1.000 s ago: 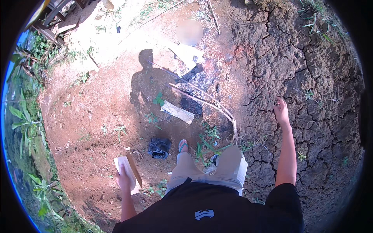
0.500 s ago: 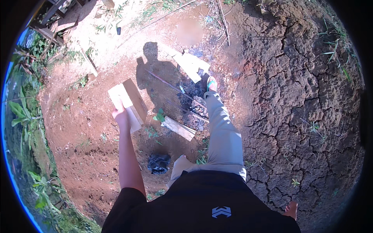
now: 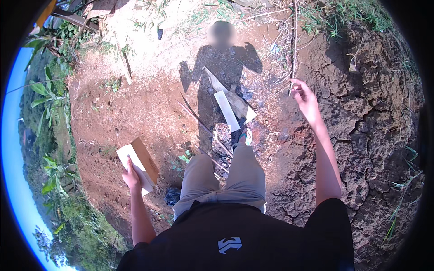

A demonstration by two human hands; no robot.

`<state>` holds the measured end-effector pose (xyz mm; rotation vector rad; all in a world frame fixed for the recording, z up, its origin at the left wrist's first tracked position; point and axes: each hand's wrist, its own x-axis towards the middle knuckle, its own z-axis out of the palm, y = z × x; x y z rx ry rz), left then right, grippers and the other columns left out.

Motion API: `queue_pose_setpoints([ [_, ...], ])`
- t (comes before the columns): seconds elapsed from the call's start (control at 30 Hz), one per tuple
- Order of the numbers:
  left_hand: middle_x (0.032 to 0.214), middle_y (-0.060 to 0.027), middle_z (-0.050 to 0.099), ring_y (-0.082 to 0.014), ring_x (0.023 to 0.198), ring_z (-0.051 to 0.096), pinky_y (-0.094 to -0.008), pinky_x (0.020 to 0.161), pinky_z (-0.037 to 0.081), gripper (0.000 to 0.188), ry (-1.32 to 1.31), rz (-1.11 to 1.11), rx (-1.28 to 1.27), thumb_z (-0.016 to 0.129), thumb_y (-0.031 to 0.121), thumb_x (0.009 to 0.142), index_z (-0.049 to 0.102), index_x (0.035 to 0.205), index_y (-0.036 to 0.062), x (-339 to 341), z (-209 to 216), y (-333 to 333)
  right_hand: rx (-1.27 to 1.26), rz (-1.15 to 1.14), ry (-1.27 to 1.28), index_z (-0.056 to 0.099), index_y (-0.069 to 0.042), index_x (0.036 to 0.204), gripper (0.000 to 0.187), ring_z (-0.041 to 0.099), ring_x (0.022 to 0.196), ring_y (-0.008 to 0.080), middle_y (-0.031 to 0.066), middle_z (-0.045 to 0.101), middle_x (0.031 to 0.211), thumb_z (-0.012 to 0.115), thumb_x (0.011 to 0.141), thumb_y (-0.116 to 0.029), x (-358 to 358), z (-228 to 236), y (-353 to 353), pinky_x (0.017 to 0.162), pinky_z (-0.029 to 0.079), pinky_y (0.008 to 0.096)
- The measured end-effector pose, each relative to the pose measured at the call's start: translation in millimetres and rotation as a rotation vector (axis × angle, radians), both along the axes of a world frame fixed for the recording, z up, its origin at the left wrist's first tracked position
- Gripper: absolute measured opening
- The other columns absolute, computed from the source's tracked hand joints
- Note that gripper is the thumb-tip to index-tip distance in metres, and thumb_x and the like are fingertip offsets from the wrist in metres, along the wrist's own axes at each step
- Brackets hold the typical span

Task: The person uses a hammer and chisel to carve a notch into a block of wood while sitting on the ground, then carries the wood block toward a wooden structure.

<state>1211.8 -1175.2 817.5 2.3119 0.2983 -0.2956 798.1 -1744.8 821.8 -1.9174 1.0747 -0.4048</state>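
Observation:
My left hand [image 3: 131, 175] grips a thick, pale piece of wood [image 3: 147, 163] at the left. The thumb lies on its whitish upper face, and a browner side face shows to the right. My right hand [image 3: 306, 100] is raised out to the right with fingers loosely bent and apart. Its fingertips overlap the near end of a long thin stick [image 3: 294, 40] in the view, but I see no grip on it. Ahead of my foot, a whitish board [image 3: 226, 109] rests beside a greyer board [image 3: 240, 105] over dark, burnt-looking ground.
Thin sticks [image 3: 195, 114] lie left of the boards. Beside my left leg is a crumpled black plastic bag [image 3: 172, 196]. Cracked dry soil [image 3: 361, 149] spreads along the right, and leafy plants [image 3: 56, 174] border the left. A wooden strip [image 3: 123, 63] lies farther off.
My right arm has come up from low at my side to stretch forward on the right. My left hand still holds the wood, now nearer my body. The view has shifted with me.

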Motion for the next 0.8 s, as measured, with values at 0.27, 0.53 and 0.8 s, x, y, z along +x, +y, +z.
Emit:
queue_pose_setpoints([
  [0.27,0.119,-0.0197,0.070,-0.0268,0.101,0.070,-0.0424,0.086,0.058,0.077,0.060,0.205,0.058,0.066,0.065,0.093,0.065,0.126,-0.0045,14.1,-0.4,-36.0,0.163,0.120,0.158,0.070,-0.011,0.121,0.026,0.063,0.074,0.0111,0.0031,0.068,0.087,0.066,0.095,-0.014,153.8,-100.1,-51.9,0.066,0.052,0.0285],
  [0.53,0.113,-0.0143,0.071,-0.0238,0.096,0.067,-0.0392,0.082,0.055,0.073,0.303,-0.142,0.248,0.062,0.063,0.096,0.066,0.125,-0.0034,145.3,-178.0,-105.1,0.449,-0.097,0.674,0.074,-0.004,0.101,0.025,0.074,0.086,0.0315,0.0164,0.075,0.089,0.072,0.082,-0.020,128.3,-553.3,134.6,0.075,0.058,0.0430],
  [0.8,0.086,0.0033,0.061,-0.0014,0.067,0.047,-0.0223,0.055,0.034,0.056,0.405,-0.496,0.140,0.070,0.050,0.097,0.062,0.122,0.0002,233.5,-305.8,-224.5,0.573,-0.343,0.793,0.038,-0.002,0.149,0.089,0.044,0.141,0.0409,0.0226,0.047,0.151,0.085,0.079,-0.029,263.8,-716.9,136.0,0.114,0.041,0.0475],
])
